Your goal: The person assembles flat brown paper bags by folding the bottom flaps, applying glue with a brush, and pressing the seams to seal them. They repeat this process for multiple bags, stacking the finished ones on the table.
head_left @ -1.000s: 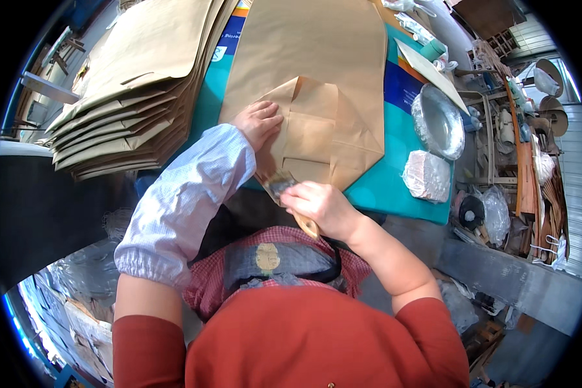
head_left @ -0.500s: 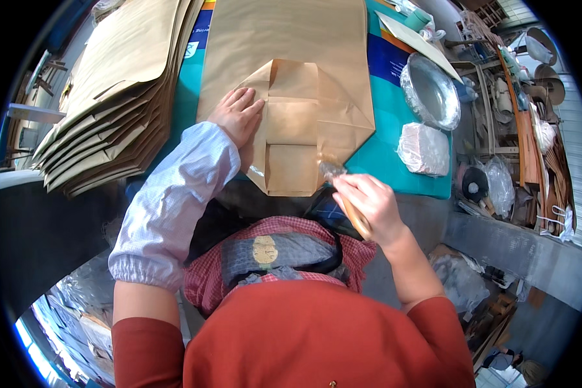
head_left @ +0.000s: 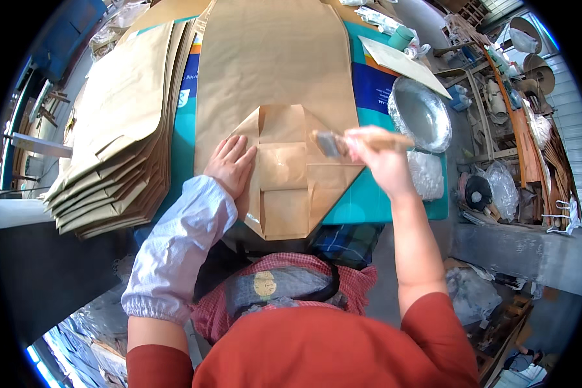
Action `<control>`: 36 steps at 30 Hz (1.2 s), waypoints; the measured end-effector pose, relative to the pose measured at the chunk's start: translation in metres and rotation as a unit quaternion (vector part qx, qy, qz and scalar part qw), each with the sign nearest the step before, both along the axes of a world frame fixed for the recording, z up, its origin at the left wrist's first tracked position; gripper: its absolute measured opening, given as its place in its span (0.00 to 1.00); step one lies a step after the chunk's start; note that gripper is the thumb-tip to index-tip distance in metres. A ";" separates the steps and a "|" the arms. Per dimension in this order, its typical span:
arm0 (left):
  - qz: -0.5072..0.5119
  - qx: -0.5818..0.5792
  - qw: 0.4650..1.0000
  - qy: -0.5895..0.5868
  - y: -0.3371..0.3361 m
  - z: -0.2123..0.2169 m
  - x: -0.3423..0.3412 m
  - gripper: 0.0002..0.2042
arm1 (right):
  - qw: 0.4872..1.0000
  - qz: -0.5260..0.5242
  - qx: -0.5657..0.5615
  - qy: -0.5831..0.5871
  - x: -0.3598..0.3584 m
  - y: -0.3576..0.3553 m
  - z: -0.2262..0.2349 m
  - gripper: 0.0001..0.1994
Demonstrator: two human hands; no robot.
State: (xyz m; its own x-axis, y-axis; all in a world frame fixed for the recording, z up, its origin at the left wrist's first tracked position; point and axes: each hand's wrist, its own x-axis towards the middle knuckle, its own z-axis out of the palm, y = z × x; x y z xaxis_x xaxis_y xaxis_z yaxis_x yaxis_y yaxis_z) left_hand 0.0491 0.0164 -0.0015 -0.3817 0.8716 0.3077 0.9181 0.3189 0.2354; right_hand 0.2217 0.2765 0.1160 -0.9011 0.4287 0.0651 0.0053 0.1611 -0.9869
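A large brown paper bag (head_left: 275, 71) lies flat on the table in front of me, its near end opened out into a folded, many-sided bottom. My left hand (head_left: 228, 165) lies flat on the left edge of that bottom, fingers spread. My right hand (head_left: 375, 155) is closed round the wooden handle of a brush (head_left: 330, 143). The bristles point left, at the right side of the folded bottom; I cannot tell whether they touch. Shiny wet patches show on the middle panel and along the lower left fold.
A thick stack of brown paper bags (head_left: 126, 123) stands at the left. On the right are a plastic-lined bowl (head_left: 420, 115), a plastic-wrapped block (head_left: 425, 176) and a pale flat board (head_left: 404, 64). A blue and teal sheet (head_left: 362, 204) covers the table.
The brush in my right hand has moved from the bottom's near right edge up to its upper right side, its handle now pointing right. My left hand stays pressed on the bag.
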 end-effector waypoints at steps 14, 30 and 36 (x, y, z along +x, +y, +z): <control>0.046 0.082 0.987 -0.132 0.001 0.010 0.006 0.20 | 0.998 -0.050 -0.010 0.029 -0.101 0.000 -0.049 0.05; 0.046 0.132 0.982 -0.126 0.006 -0.004 0.003 0.12 | 0.969 -0.011 0.224 0.099 -0.028 -0.021 -0.005 0.09; 0.048 0.129 0.987 -0.078 0.007 -0.003 0.009 0.13 | 0.773 -0.155 0.615 -0.020 0.098 0.091 -0.006 0.19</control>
